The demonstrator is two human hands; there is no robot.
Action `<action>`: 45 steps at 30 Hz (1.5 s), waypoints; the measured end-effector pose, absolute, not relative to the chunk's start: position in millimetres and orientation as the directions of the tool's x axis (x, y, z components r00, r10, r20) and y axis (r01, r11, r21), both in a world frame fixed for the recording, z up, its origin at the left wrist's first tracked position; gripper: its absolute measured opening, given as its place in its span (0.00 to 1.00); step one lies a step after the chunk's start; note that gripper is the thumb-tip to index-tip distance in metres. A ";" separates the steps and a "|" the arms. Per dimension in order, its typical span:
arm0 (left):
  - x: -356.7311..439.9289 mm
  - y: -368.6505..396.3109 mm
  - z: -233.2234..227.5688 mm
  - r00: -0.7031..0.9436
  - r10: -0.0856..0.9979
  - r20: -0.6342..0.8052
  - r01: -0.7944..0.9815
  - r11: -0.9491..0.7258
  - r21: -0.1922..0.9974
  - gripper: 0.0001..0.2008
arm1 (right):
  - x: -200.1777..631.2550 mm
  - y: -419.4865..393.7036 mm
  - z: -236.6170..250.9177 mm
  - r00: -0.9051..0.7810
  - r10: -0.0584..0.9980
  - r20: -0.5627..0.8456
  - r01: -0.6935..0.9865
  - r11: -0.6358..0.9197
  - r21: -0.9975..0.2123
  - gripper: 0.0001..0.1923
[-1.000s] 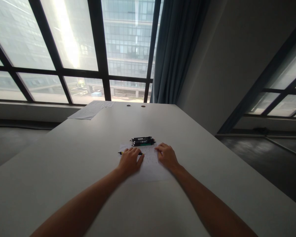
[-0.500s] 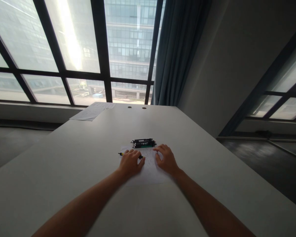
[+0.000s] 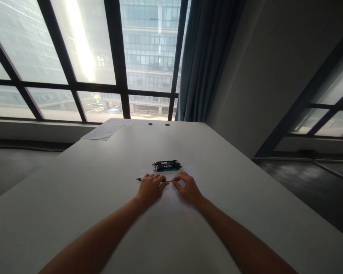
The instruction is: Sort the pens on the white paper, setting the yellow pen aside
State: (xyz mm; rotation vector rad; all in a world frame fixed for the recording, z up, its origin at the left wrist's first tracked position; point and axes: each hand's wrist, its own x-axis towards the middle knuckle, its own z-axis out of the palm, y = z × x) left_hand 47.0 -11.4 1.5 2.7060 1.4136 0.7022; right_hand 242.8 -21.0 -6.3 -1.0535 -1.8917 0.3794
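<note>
Both forearms stretch out over the table (image 3: 74,198), and the hands meet on a paper sheet (image 3: 174,198) near the middle of it. The left hand (image 3: 150,188) lies palm down on a thin pen (image 3: 140,179), fingers curled loosely over the barrel, so only the yellow-banded end sticks out to the left. The right hand (image 3: 188,187) sits just beside it, thumb and forefinger narrowed to a pinch right at the pen's other end; can't tell if they've actually closed on it. Looks to me like the tip or cap is being worked, so I'd say keep the left hand pressing the barrel flat so it doesn't roll, and pull or twist straight along the pen's length with a small grip. Just past the fingers there's a tidy row of dark pens (image 3: 166,166), touching each other, easy to knock. Way further back, more papers (image 3: 104,130) near the window (image 3: 82,57), curtain (image 3: 205,57) on the right.
</note>
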 end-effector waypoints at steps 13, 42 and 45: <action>45.0 -5.6 -4.4 0.502 0.749 0.432 0.753 -0.625 0.207 0.12 | 266.8 -9.9 -11.2 -0.146 0.742 0.655 0.671 0.560 -0.485 0.03; 48.6 -8.9 -3.6 0.531 0.730 0.429 0.711 -0.660 0.242 0.09 | 252.3 -24.1 -6.4 -0.312 0.714 0.627 0.690 0.624 -0.367 0.04; 48.4 -8.8 -5.0 0.541 0.720 0.435 0.702 -0.671 0.237 0.09 | 251.8 -23.3 -7.4 -0.315 0.710 0.630 0.684 0.630 -0.368 0.03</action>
